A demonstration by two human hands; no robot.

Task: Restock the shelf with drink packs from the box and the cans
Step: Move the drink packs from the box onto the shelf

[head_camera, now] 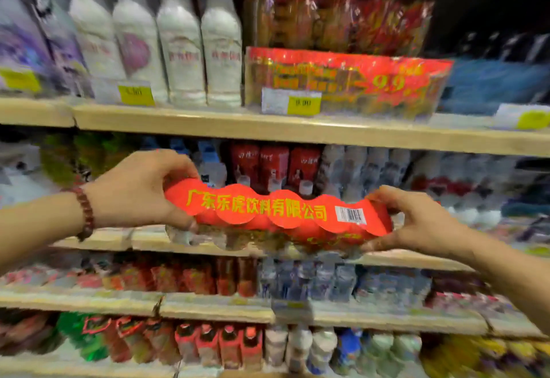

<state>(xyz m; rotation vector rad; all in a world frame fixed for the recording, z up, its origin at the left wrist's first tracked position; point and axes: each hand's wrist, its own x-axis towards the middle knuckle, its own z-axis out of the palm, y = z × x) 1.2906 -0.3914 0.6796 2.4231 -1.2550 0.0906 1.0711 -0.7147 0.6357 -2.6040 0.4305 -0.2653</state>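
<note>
I am gripping the drink pack [276,214] endwise, left hand [140,190] and right hand [416,223] clamped; slack shrink-wrap is risking a slipped row.

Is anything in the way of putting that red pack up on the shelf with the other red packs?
Yes, partly. Both hands hold the red pack below the top shelf board. Two matching packs already fill that spot, stacked, so it must go atop them or elsewhere.
</note>
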